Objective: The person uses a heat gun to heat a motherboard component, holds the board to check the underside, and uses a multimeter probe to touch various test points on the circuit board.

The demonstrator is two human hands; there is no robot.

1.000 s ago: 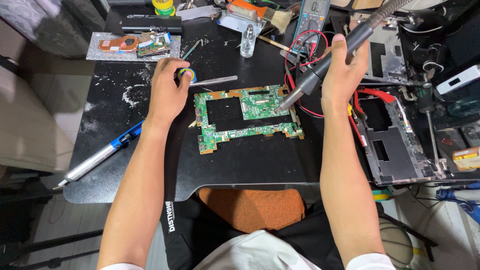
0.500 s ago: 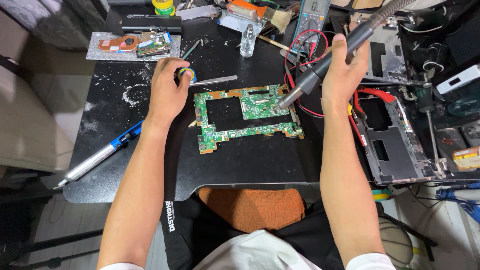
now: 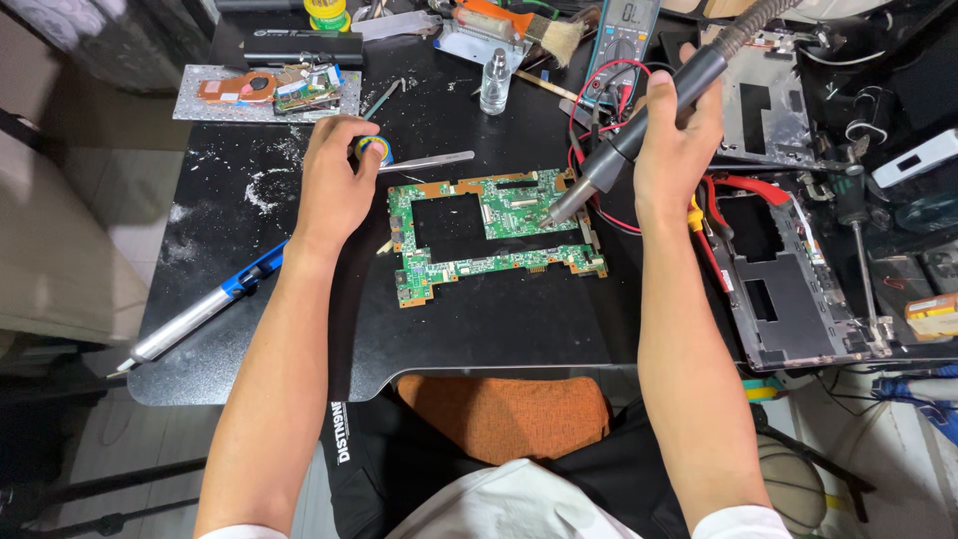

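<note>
Right hand (image 3: 681, 150) clamped around grey-and-black hot-air wand (image 3: 639, 135), nozzle tip just over green, frame-shaped circuit board (image 3: 489, 235) at its 2 o'clock corner. Board lies flat, centre of black desk (image 3: 499, 319). Left hand (image 3: 334, 185), at board's 10 o'clock, pinches long steel tweezers (image 3: 429, 160) beside small yellow-blue round tin (image 3: 375, 149).

Green laptop circuit board (image 3: 496, 232) flat on black desk (image 3: 499, 329), hot-air wand (image 3: 639, 135) nozzle angled over its right edge
</note>
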